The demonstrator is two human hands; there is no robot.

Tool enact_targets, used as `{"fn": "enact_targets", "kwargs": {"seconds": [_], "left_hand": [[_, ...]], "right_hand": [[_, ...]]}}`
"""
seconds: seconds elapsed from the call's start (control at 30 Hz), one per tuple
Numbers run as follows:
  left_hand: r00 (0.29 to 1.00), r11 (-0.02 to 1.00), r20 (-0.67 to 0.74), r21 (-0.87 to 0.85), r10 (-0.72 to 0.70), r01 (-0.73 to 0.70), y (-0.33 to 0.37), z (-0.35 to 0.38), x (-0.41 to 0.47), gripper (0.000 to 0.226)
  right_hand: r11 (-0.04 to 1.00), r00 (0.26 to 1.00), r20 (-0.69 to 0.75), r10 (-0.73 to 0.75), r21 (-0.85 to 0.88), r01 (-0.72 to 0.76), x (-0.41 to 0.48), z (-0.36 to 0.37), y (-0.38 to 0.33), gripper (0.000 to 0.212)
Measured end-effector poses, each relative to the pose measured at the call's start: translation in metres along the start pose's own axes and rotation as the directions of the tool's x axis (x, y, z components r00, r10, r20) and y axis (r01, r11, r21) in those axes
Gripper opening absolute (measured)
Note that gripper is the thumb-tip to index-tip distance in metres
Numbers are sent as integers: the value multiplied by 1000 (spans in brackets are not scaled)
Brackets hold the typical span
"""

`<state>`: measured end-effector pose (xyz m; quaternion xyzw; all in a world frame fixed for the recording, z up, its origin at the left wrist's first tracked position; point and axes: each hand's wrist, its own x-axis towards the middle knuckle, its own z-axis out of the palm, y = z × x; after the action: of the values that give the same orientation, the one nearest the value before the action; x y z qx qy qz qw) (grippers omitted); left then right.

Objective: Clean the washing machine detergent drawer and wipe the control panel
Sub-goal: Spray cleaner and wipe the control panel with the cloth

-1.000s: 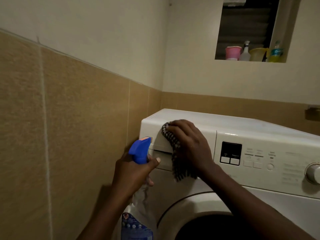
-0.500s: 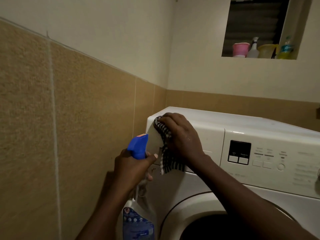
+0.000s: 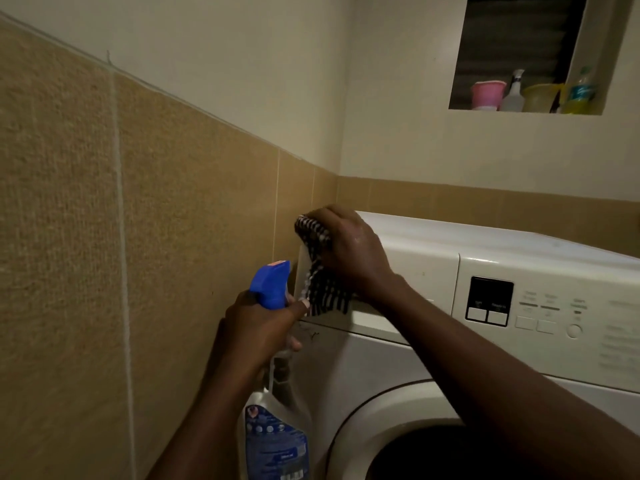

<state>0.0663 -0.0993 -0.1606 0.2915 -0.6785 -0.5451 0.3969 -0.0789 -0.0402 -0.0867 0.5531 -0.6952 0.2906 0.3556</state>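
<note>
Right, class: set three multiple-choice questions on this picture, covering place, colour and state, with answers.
1. Where is the checked cloth?
A) on the washing machine's top left corner
B) in the door opening
C) on the window ledge

2. What colour is the spray bottle's trigger head?
A) green
B) blue
C) white

3. What is the left hand doing?
A) hanging empty
B) pressing a button
C) holding the spray bottle

Answers: 1 A, the right hand presses it there; 2 B, it shows bright blue; 3 C, its fingers curl round it.

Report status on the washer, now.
Left hand grips spray bottle. Right hand presses checked cloth on front left corner of washing machine. Control panel unobstructed.
</note>
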Motion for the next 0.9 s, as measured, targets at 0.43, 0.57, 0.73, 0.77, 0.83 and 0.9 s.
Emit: {"fn": "enact_targets", "kwargs": {"seconds": [0.43, 0.57, 0.73, 0.77, 0.83, 0.9], "left_hand": [[987, 992, 130, 97, -91, 79, -7, 12, 0, 36], [988, 991, 135, 120, -80, 64, -5, 15, -5, 37], [979, 979, 142, 166, -144, 120, -12, 13, -12, 42], [979, 977, 129, 168, -156, 133, -16, 14, -14, 43], [979, 973, 99, 166, -179, 161, -22, 13, -17, 45], [980, 973, 71, 155, -184, 172, -27, 11, -17, 43]], "right_hand": [[977, 956, -234, 179, -70, -200, -28, -62, 75, 47], [979, 958, -227, 176, -65, -195, -25, -63, 76, 47], [979, 953, -245, 175, -58, -195, -27, -60, 70, 49], [982, 954, -263, 144, -80, -170, -28, -59, 66, 51], [986, 962, -273, 29, -150, -72, -35, -54, 56, 55], [979, 975, -200, -95, -195, 56, -40, -37, 43, 55]]}}
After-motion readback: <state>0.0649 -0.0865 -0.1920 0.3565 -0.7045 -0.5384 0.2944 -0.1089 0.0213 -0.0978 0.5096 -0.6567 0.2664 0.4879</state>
